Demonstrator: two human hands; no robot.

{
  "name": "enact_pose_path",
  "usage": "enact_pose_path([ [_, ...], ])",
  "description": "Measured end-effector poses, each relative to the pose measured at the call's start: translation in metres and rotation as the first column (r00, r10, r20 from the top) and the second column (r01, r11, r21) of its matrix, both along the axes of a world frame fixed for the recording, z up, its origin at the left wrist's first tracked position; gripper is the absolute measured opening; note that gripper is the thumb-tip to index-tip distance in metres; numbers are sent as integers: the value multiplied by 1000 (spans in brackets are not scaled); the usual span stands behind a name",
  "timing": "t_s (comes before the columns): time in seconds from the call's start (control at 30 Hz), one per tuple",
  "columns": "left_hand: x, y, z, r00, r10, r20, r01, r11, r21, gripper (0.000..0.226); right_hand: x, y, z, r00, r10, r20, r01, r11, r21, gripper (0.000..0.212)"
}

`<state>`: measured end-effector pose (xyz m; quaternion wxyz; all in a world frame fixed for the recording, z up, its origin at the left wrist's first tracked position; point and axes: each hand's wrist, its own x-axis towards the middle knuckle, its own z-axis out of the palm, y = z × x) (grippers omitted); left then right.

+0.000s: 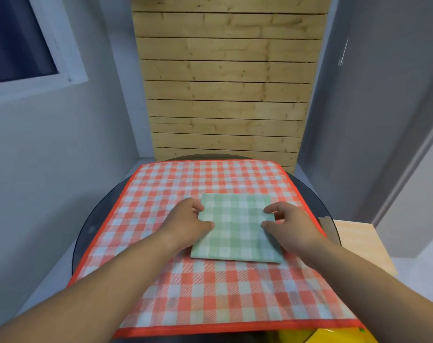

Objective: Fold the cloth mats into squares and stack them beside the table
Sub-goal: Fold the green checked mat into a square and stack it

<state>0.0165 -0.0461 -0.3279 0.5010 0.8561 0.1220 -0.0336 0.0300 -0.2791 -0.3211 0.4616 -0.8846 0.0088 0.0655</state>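
Observation:
A green checked cloth mat (pixel 237 229), folded into a rough square, lies on a large red and white checked mat (pixel 210 288) spread flat over the round dark glass table (pixel 86 233). My left hand (pixel 188 222) pinches the green mat's left edge, thumb on top and fingers curled at the edge. At the right edge my right hand (pixel 291 225) pinches the same mat in the same way. Both forearms reach in from the bottom corners.
A light wooden surface (pixel 359 241) stands lower, to the right of the table. A yellow object (pixel 322 336) shows under the table's near edge. A wooden slat panel (pixel 225 95) rises behind the table, with grey walls on both sides.

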Motion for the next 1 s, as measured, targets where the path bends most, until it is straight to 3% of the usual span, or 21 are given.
enact_pose_path([
  [0.23,-9,-10,-1,999,53,-2,-53,981,-188,31,-17,-21,-5,991,30,130,-18,996,-92,36],
  [0.43,-17,-42,7,996,21,89,4,960,-279,33,-26,-54,-2,986,-126,106,118,990,78,27],
  [0.6,-30,-101,10,964,-177,200,228,934,-275,50,-35,-103,3,952,-276,130,250,950,184,23],
  [0.7,-33,-144,3,935,-263,238,318,918,-238,58,-43,-138,5,927,-311,210,286,948,140,27],
  [0.87,-32,-219,-6,922,-256,290,314,933,-175,65,-51,-191,0,898,-339,280,332,940,75,38],
  [1.0,-31,-282,-16,922,-202,329,280,937,-209,55,-52,-232,-4,887,-369,276,374,927,37,37],
])
